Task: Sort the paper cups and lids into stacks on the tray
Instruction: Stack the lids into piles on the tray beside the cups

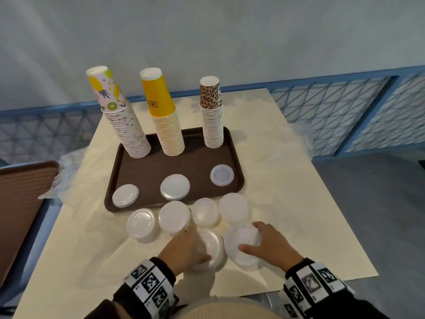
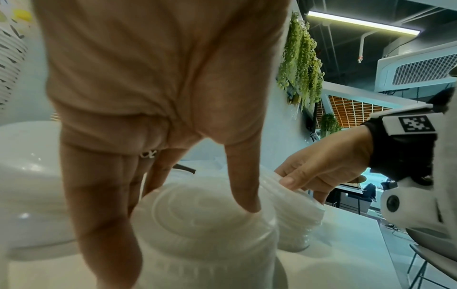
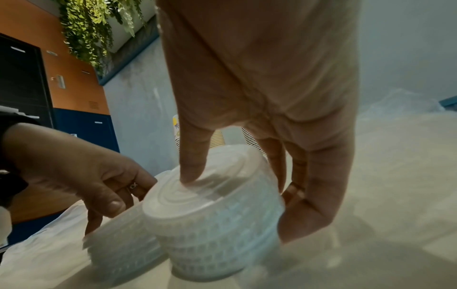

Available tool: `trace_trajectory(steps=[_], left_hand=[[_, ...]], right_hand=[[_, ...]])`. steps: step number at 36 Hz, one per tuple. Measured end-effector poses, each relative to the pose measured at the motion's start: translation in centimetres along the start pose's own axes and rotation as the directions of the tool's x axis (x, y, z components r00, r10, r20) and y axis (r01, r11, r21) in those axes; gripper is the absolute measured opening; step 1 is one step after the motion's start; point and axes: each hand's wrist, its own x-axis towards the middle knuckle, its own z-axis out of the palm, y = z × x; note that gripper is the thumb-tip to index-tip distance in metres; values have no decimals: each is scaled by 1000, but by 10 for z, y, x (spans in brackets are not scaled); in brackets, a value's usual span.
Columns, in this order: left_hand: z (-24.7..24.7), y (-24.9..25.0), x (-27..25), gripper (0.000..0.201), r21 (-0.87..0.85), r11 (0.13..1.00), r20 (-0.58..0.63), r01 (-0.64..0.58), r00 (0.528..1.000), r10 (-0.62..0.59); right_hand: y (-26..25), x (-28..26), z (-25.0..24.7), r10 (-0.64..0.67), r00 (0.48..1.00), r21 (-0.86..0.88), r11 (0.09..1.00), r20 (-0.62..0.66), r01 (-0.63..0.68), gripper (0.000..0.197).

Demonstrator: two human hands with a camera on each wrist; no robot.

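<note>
Both hands work at the near side of the table (image 1: 310, 180): the left hand (image 1: 184, 247) grips one short stack of white lids (image 1: 212, 246) from above, thumb on one side and fingers curled down the other, while the right hand (image 1: 270, 242) clamps a second lid stack (image 1: 241, 247) the same way, thumb pressing its top. These two stacks stand just beside each other, nearly touching, axes roughly upright; the right one looks slightly tilted in the right wrist view. Four more lid stacks (image 1: 204, 215) sit in a row between the hands and the near rim of the brown tray (image 1: 115, 180), close together. On the tray, three single lids or low piles (image 1: 174, 187) lie flat along its front edge, well apart from one another. Behind them, along the far edge, rise three tall columns of inverted cups: a fruit-print cup stack (image 1: 124, 116) leaning left, a yellow cup stack (image 1: 164, 116) leaning slightly, and a leopard-print cup stack (image 1: 211, 113) that stands straight. Bare tabletop lies to the right of the tray and of the hands; the table's right edge drops off to the floor, and a chair (image 1: 20, 203) stands at its left.
</note>
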Motion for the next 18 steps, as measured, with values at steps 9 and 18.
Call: trace_trajectory(steps=[9, 18], left_hand=[[12, -3, 6, 95, 61, 996, 13, 69, 997, -69], [-6, -14, 1, 37, -31, 998, 146, -48, 988, 52]], right_hand=[[9, 8, 2, 8, 998, -1, 1000, 64, -8, 85], [6, 0, -10, -73, 992, 135, 989, 107, 58, 67]])
